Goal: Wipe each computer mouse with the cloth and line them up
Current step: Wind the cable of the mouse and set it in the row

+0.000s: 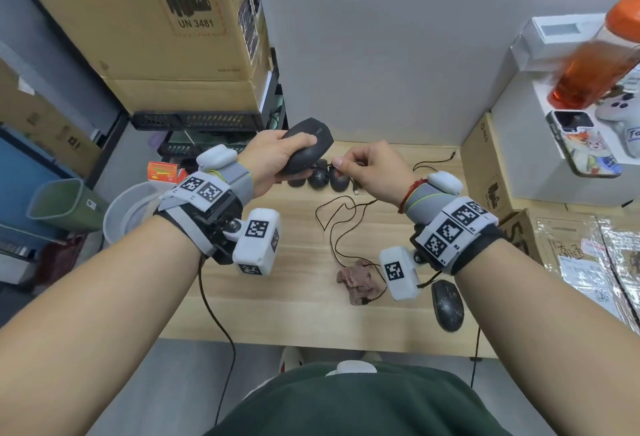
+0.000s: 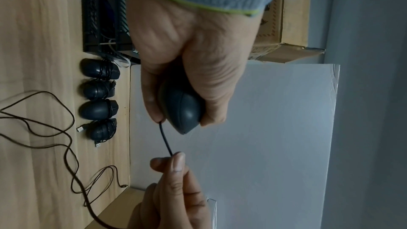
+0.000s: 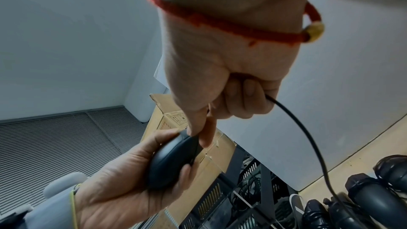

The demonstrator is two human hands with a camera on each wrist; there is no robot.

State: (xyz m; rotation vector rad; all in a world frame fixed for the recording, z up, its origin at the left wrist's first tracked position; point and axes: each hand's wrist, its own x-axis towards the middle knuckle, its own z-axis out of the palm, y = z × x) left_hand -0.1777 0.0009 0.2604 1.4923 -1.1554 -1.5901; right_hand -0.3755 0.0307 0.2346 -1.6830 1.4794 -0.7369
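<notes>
Head view: left hand (image 1: 277,161) curled round a dark grey oval computer mouse (image 1: 306,149), lifted above the far edge of the pale wooden table (image 1: 277,297); right hand (image 1: 372,170) just beside it, thumb and forefinger pinching the mouse's thin black cable (image 1: 343,224), which trails in loops down to the tabletop. Under the hands, at the table's far edge, a row of dark mice wrapped in their cords (image 1: 320,179); near the table's front, a crumpled pinkish-brown cloth (image 1: 358,281), and to its right a lone black mouse (image 1: 447,304). Left wrist view: fingers and thumb clamped on the raised mouse (image 2: 181,111), cable (image 2: 165,138) running taut to the right hand's pinching fingertips (image 2: 178,161); four wrapped mice (image 2: 99,100) side by side along the table's back edge. Right wrist view: cable (image 3: 308,137) leaving the closed right fist (image 3: 231,76), left hand (image 3: 123,189) cupping the mouse (image 3: 171,161).
</notes>
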